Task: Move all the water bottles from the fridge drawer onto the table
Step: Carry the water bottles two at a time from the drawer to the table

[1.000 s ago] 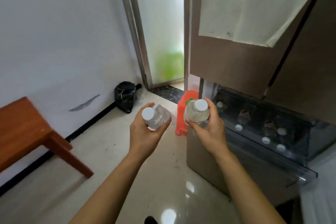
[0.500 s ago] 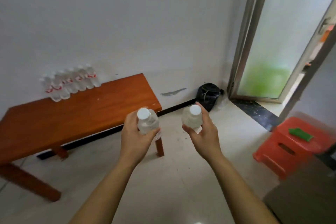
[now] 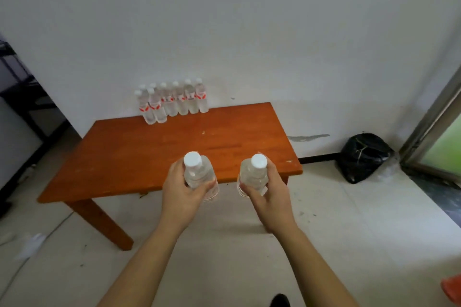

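head view looks down on two bare forearms stretched forward over a pale tiled floor (image 3: 349,219). left hand (image 3: 182,194) is wrapped round a clear bottle (image 3: 198,177), fingers curled about its body, thumb across the near side; its white cap (image 3: 192,158) points up toward the camera. right hand (image 3: 270,194) grips a second bottle (image 3: 252,177) the same way, white cap (image 3: 259,161) up. both bottles are upright or nearly so, well apart from each other, and held in the air at the near edge of the table (image 3: 139,157), not resting on it.

table is orange-brown wood, set against a white wall (image 3: 224,20), one leg (image 3: 99,222) showing at the near left. at its far edge, close to the wall, stands a row of bottles (image 3: 172,102), upright, packed touching or just beside one another, clear with white caps and red-and-white labels. i count about eight, though the ones at the left overlap and the count is unsure. rest of the tabletop is bare wood with a few small marks.

on the floor to the right of the table, against the wall, sits a black bag (image 3: 364,157). beside it at the right edge runs a metal door frame (image 3: 429,127). a bit of something orange (image 3: 452,286) shows at the lower right corner. dark shelving (image 3: 17,87) stands at the far left.
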`<state>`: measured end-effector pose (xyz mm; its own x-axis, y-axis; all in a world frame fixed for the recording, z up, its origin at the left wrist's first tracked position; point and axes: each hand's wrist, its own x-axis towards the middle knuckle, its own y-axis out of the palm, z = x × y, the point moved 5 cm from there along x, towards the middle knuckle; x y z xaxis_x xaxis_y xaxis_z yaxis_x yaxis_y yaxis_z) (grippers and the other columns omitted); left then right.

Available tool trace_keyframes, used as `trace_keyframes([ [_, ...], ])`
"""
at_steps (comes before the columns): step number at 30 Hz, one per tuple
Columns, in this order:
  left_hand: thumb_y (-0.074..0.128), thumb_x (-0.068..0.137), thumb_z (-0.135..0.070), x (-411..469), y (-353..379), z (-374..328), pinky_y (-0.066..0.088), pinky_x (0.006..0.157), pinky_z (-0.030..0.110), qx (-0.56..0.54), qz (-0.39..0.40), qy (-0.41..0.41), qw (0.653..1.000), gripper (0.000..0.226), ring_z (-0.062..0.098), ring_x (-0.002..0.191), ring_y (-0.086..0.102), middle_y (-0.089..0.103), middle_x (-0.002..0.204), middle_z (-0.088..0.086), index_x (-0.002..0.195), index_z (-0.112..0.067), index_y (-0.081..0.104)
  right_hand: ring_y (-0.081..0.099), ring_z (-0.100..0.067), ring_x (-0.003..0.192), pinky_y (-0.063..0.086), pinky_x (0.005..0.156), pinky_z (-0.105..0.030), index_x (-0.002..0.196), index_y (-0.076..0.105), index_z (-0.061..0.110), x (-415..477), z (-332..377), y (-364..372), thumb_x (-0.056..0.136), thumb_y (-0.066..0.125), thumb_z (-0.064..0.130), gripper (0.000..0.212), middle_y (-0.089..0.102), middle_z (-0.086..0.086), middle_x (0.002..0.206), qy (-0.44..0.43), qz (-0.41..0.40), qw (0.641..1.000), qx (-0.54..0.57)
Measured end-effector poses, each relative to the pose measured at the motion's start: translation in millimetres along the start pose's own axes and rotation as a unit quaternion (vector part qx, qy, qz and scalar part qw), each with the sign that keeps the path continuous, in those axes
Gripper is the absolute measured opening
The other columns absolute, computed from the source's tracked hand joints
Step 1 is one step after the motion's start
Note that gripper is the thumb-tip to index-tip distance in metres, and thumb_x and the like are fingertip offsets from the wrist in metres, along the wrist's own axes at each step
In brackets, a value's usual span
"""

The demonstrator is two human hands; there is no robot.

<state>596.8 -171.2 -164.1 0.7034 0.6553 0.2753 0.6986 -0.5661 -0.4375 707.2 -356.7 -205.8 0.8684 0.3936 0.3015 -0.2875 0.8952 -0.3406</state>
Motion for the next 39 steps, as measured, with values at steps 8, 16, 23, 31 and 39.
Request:
trace_keyframes([
  [8, 0.086, 0.074, -0.022, 165, 58, 23, 0.052, 0.098, 0.04, 0.017, -0.015, -0.002, 1.0, 0.069, 0.011, 0.115, 0.057, 0.058, 0.124, -0.011, 0.134, -0.027, 0.051, 0.052, -0.002, 0.125, 0.05, 0.104, -0.033, 0.141, 0.037, 0.041, 190, -54, 33, 0.084, 0.078, 0.033, 0.071, 0.056, 0.017, 0.135, -0.024, 0.02, 1.0, 0.002],
  [16, 0.089, 0.069, -0.016, 296, 57, 46, 0.055, 0.093, 0.044, 0.049, -0.069, -0.001, 0.996, 0.068, 0.011, 0.112, 0.057, 0.053, 0.12, -0.01, 0.126, -0.025, 0.054, 0.05, 0.001, 0.123, 0.047, 0.099, -0.022, 0.142, 0.037, 0.039, 355, -62, 89, 0.083, 0.078, 0.032, 0.072, 0.055, 0.016, 0.137, -0.072, 0.079, 0.994, -0.005],
  [23, 0.088, 0.071, -0.02, 399, 47, 113, 0.055, 0.09, 0.043, 0.069, -0.076, -0.02, 0.995, 0.067, 0.014, 0.109, 0.059, 0.056, 0.118, -0.009, 0.129, -0.018, 0.055, 0.054, -0.005, 0.124, 0.048, 0.103, -0.029, 0.145, 0.041, 0.03, 443, -83, 179, 0.084, 0.077, 0.035, 0.071, 0.056, 0.012, 0.138, -0.073, 0.134, 0.988, -0.021],
  [31, 0.089, 0.069, -0.029, 532, 29, 228, 0.042, 0.098, 0.034, 0.136, -0.014, -0.038, 0.99, 0.07, 0.009, 0.116, 0.049, 0.061, 0.128, -0.005, 0.131, -0.019, 0.058, 0.055, -0.01, 0.124, 0.05, 0.103, -0.036, 0.143, 0.04, 0.033, 516, -116, 297, 0.081, 0.08, 0.032, 0.074, 0.056, 0.011, 0.138, -0.015, 0.134, 0.988, -0.079],
  [39, 0.087, 0.071, -0.031, 636, 31, 316, 0.05, 0.095, 0.035, 0.203, 0.119, -0.037, 0.971, 0.064, 0.017, 0.112, 0.061, 0.065, 0.126, -0.002, 0.126, -0.018, 0.056, 0.059, -0.018, 0.123, 0.049, 0.098, -0.032, 0.142, 0.04, 0.032, 568, -148, 409, 0.08, 0.081, 0.025, 0.076, 0.059, 0.004, 0.138, 0.045, 0.161, 0.976, -0.139],
])
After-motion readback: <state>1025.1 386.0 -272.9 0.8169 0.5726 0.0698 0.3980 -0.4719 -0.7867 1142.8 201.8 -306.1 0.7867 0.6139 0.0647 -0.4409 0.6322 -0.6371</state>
